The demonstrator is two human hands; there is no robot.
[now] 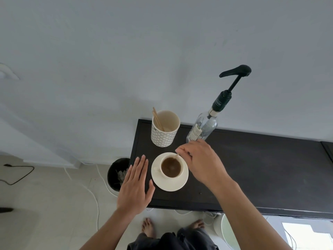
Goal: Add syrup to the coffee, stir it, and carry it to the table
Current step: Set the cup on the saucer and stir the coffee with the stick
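Note:
A white cup of brown coffee (pixel 170 167) stands on a white saucer (pixel 173 185) near the left end of a dark counter (pixel 252 168). My right hand (pixel 200 159) is above the cup's right side, pinching a thin wooden stirrer (pixel 176 156) whose lower end dips into the coffee. My left hand (pixel 134 183) lies flat, fingers together, just left of the saucer over the counter's edge, holding nothing. A clear glass syrup bottle (pixel 205 126) with a dark green pump stands behind my right hand against the wall.
A patterned white holder (pixel 164 131) with a few wooden stirrers stands behind the cup. A black bin (pixel 116 173) sits on the floor left of the counter, with white cables around it. My bare feet are below the counter's front edge.

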